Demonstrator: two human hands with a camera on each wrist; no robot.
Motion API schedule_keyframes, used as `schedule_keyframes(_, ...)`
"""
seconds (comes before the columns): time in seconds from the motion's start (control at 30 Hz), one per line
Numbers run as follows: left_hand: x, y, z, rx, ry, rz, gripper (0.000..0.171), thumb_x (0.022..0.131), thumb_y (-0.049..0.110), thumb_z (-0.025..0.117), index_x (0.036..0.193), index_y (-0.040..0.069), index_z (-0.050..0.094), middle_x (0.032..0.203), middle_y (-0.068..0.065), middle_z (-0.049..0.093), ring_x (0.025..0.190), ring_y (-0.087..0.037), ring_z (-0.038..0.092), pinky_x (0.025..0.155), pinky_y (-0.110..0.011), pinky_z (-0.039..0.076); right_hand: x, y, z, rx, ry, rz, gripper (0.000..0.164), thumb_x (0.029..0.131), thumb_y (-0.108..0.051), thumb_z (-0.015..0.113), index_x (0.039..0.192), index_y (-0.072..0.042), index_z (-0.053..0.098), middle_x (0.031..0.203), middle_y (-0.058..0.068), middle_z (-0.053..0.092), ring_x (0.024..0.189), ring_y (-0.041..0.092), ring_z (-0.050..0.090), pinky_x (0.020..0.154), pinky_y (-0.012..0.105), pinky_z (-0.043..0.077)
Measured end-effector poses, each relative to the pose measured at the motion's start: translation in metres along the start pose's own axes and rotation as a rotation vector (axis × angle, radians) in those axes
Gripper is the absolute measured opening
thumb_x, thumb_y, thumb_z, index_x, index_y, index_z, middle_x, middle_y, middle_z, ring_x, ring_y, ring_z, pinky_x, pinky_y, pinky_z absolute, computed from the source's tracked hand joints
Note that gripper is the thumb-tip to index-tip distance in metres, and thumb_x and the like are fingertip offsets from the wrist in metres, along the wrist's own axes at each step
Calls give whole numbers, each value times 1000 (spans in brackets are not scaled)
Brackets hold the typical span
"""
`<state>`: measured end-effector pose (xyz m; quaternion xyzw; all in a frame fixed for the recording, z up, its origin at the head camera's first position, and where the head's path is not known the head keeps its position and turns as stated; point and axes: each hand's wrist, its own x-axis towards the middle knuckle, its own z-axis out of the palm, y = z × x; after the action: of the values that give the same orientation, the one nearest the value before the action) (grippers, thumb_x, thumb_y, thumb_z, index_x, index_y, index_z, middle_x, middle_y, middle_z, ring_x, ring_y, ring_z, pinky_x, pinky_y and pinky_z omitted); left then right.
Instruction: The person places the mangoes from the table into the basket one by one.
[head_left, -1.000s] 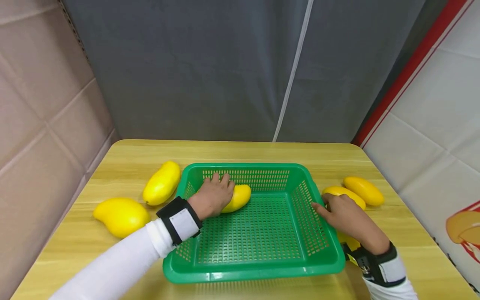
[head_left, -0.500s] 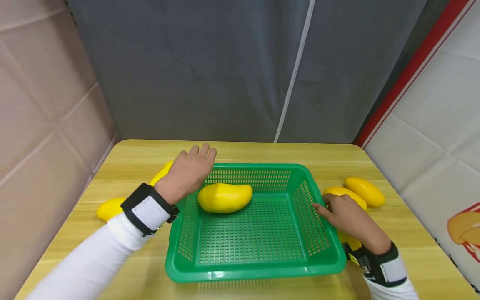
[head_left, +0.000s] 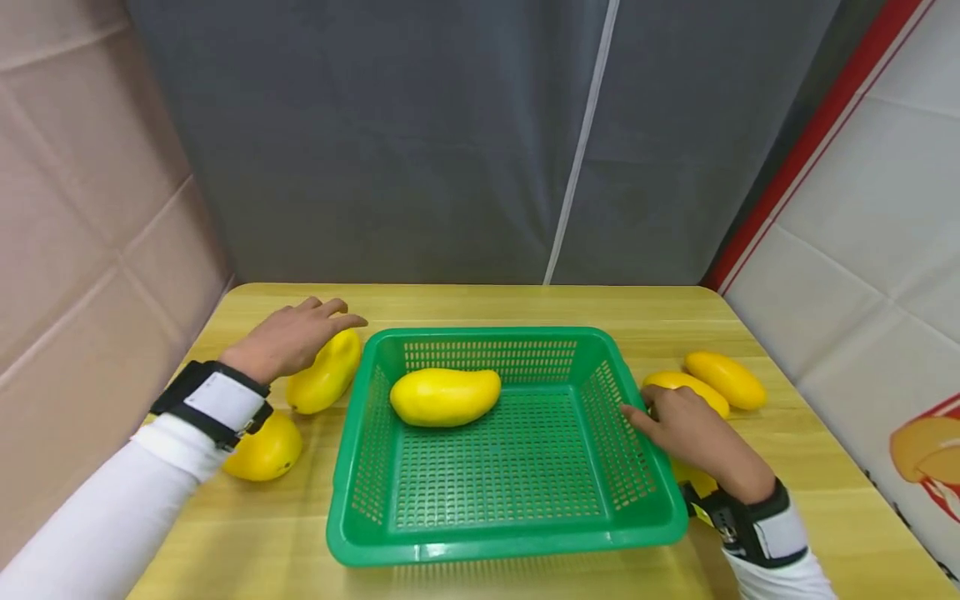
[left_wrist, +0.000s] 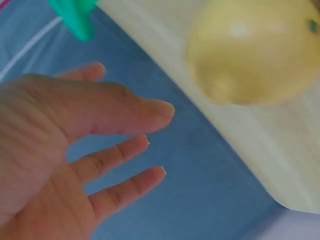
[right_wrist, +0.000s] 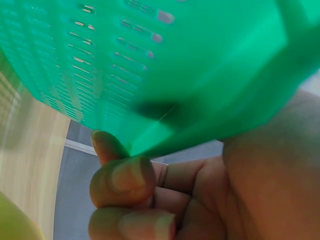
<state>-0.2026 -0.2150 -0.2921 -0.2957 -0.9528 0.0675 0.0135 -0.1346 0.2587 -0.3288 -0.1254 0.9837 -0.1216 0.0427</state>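
In the head view a green plastic basket stands mid-table, with one yellow mango lying at its back left. My right hand holds the basket's right rim; the right wrist view has its fingers curled under the green edge. Left of the basket, my left hand hovers at a mango near the back, partly covering it. Its fingers are spread and hold nothing. The left wrist view puts a gap between the thumb and a blurred mango. Another mango lies nearer, partly behind the left wrist.
Right of the basket lie two mangoes, one farther out and one partly behind the right hand. More yellow shows beneath that hand. A grey curtain hangs behind the wooden table, and pale walls flank it.
My left hand has let go of the mango in the basket, lifted out over the rim and moved left to the mangoes there. The right hand stays on the rim.
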Motion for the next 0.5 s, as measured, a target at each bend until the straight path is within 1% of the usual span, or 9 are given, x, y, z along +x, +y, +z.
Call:
schedule_keyframes(0.07, -3, -8, 8, -13, -15, 17, 70, 70, -24, 56, 129, 14, 53, 127, -22, 49, 106, -41, 47, 81, -57, 45, 0, -1, 0, 7, -4, -3, 29, 92, -32, 55, 79, -6, 54, 54, -1, 38, 46, 13, 39, 45, 26, 34)
schedule_keyframes(0.1, -3, -11, 12, -3, -21, 32, 72, 69, -25, 57, 129, 15, 53, 128, -22, 48, 107, -41, 47, 80, -58, 45, 0, -1, 0, 8, -3, -6, 28, 91, -32, 55, 79, -6, 54, 54, -1, 38, 46, 13, 39, 45, 26, 34)
schedule_keyframes(0.17, -4, -16, 19, 52, -33, 71, 71, 70, -23, 59, 129, 18, 53, 129, -22, 48, 108, -40, 47, 80, -58, 45, 1, -2, -1, 11, 0, -8, 28, 91, -31, 55, 79, -6, 53, 54, -1, 38, 46, 13, 39, 45, 26, 33)
schedule_keyframes(0.37, -5, -26, 39, 277, -36, 273, 66, 71, -8, 70, 127, 22, 54, 131, -17, 50, 115, -40, 45, 86, -59, 42, 1, -3, -1, 11, -16, 6, 29, 92, -32, 54, 81, -5, 53, 55, 0, 39, 47, 13, 39, 46, 27, 34)
schedule_keyframes(0.43, -5, -27, 43, 316, -34, 330, 67, 68, -5, 74, 126, 22, 53, 132, -16, 49, 117, -40, 44, 87, -60, 41, 1, -3, -1, 11, -25, 17, 29, 92, -32, 53, 83, -4, 53, 56, 1, 40, 47, 14, 40, 46, 27, 34)
schedule_keyframes(0.5, -4, -28, 47, 346, -32, 372, 68, 66, -4, 75, 125, 22, 53, 134, -14, 48, 118, -39, 43, 87, -59, 41, 0, -3, -1, 10, -30, 26, 29, 92, -32, 53, 83, -4, 52, 56, 1, 40, 48, 14, 40, 47, 28, 34)
